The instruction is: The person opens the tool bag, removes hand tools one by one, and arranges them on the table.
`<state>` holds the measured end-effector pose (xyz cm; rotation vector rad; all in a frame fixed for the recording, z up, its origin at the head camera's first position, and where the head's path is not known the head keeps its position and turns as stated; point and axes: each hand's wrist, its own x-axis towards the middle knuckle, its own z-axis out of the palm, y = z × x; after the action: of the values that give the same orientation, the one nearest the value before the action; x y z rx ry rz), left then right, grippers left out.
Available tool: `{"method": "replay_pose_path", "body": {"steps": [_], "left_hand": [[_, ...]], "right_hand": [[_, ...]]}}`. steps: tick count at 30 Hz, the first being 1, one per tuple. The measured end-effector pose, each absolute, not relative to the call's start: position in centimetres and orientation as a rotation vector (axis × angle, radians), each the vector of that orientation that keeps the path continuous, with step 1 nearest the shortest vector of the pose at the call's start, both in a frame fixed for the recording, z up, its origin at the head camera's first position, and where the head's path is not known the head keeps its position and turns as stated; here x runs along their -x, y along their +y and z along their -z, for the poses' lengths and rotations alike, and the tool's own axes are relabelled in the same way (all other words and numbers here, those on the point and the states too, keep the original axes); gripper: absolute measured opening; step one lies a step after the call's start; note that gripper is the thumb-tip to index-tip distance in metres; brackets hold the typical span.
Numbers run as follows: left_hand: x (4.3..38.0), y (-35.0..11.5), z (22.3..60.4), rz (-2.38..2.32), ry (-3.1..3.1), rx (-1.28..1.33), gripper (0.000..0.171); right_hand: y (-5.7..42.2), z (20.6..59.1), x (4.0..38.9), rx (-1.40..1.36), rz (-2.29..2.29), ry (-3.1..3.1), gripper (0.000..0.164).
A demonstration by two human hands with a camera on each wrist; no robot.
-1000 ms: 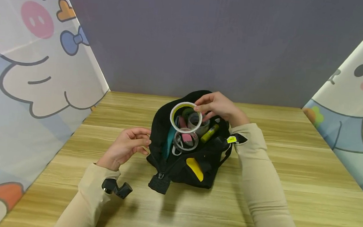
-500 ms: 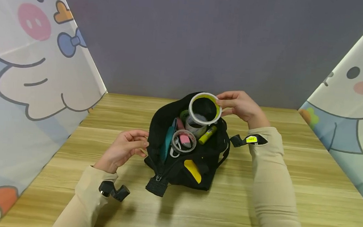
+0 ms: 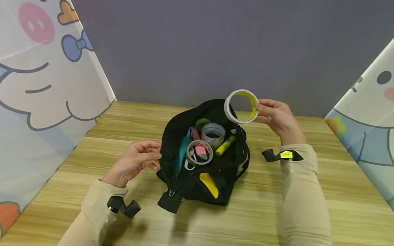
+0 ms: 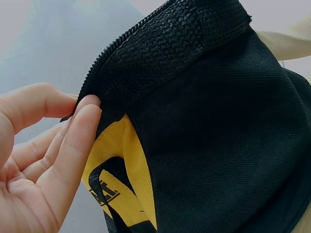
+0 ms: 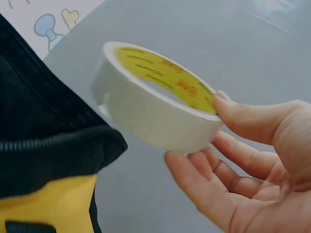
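Observation:
A white roll of tape (image 3: 229,109) with a yellow inner core is pinched at its right side by my right hand (image 3: 278,117), above the bag's far right rim; the right wrist view shows the thumb at the core's edge and fingers beneath. My left hand (image 3: 136,160) pinches the zippered edge of a black and yellow bag (image 3: 199,190) between thumb and fingers, clearest in the left wrist view. Inside the open bag lie a clear tape roll (image 3: 218,139), a thinner tape roll (image 3: 209,162), a teal handled item (image 3: 182,152), a yellow tube (image 3: 225,146) and a pink-and-white piece (image 3: 200,152).
The bag stands on a wood-grain table (image 3: 261,226) before a grey back panel (image 3: 202,43). Cartoon-printed side panels, left (image 3: 48,89) and right (image 3: 384,143), flank the table. A strap (image 3: 245,168) hangs at the bag's right side.
My right hand has carried the white tape roll up and to the right, from over the bag's contents to beyond its right rim. The left hand stays at the bag's left edge.

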<state>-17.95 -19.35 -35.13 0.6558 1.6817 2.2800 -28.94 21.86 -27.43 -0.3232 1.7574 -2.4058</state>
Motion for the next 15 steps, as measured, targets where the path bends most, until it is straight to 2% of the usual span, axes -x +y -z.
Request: {"method": "replay_pose_path", "body": {"steps": [4, 15], "left_hand": [[17.9, -19.4, 35.0, -2.279, 1.689, -0.643, 0.035], [18.0, -19.4, 35.0, -2.273, 1.687, -0.634, 0.035]], "right_hand": [[22.6, 28.1, 29.1, 0.269, 2.538, 1.672, 0.004], [24.6, 30.4, 29.8, 0.003, 2.849, 1.270, 0.007]]}}
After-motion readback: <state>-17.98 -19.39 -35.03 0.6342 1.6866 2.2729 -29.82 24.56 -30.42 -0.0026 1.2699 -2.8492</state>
